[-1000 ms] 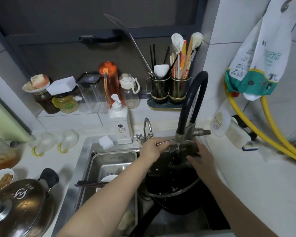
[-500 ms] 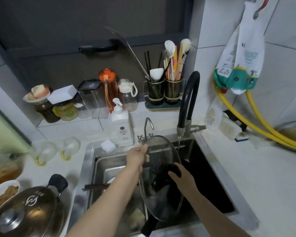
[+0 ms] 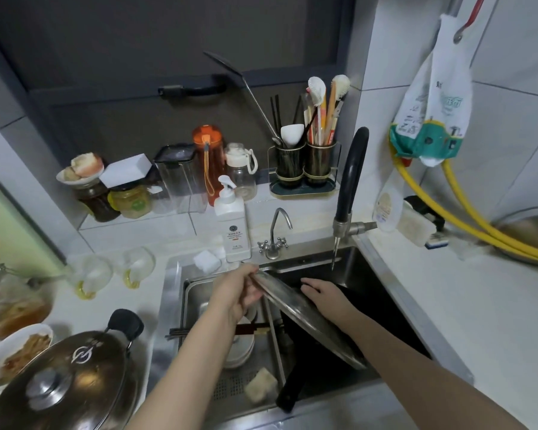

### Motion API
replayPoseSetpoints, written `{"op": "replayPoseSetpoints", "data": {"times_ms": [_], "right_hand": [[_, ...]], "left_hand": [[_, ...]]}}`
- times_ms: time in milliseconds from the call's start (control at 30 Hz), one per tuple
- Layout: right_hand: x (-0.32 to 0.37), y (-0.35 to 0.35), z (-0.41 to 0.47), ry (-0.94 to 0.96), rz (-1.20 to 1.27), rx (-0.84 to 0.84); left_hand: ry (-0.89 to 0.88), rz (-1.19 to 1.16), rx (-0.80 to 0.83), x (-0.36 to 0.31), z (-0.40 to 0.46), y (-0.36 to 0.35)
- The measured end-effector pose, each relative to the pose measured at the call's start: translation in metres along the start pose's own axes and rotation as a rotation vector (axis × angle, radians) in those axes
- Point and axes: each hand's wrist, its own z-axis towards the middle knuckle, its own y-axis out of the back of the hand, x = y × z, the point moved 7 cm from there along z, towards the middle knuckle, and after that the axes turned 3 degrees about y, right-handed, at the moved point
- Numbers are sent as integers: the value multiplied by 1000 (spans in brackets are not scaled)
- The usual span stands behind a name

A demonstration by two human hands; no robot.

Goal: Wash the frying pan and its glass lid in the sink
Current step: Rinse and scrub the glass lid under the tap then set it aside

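The glass lid (image 3: 305, 318) stands tilted on edge over the right basin of the sink (image 3: 395, 308), its steel rim running from upper left to lower right. My left hand (image 3: 235, 293) grips the rim at its top end. My right hand (image 3: 326, 297) lies behind the lid with its fingers spread flat on the lid's far face. The black frying pan (image 3: 311, 355) sits low in the right basin beneath the lid, its handle (image 3: 291, 392) pointing toward me. A thin stream of water falls from the black tap (image 3: 348, 187).
The left basin holds stacked white bowls (image 3: 241, 346), chopsticks and a sponge (image 3: 260, 387). A soap dispenser (image 3: 232, 225) and small faucet (image 3: 274, 237) stand behind the sink. A lidded wok (image 3: 66, 377) and food dishes sit on the left counter. Yellow hoses (image 3: 466, 225) cross the right counter.
The lid has gone from lying flat under the tap to standing on edge, swinging left and toward me. My right hand moved from the lid's right rim to its far face. The view shifted.
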Motion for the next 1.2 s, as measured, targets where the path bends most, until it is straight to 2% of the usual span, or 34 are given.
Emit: {"op": "replayPoseSetpoints", "data": {"times_ms": [133,267,500,567,733,967,1200], "right_hand": [[18,-7,-7,31,-6,15],[25,-9,-18,31,-33,23],[16,6,-44,-1,-280,-52],[8,14,-52,-9,-373,-69],[-26,45,-66,-49,-517,-104],[-65,114,-77,-43,-668,-201],[-134,188,-59,-152,-611,-259]], "left_hand": [[-49,35,18,-17,-8,15],[-25,101,58,-19,-12,28],[67,375,138,14,-2,43],[97,480,205,27,1,37],[138,748,338,58,-2,-3],[233,915,526,110,-4,-81],[91,900,603,127,-5,-179]]}}
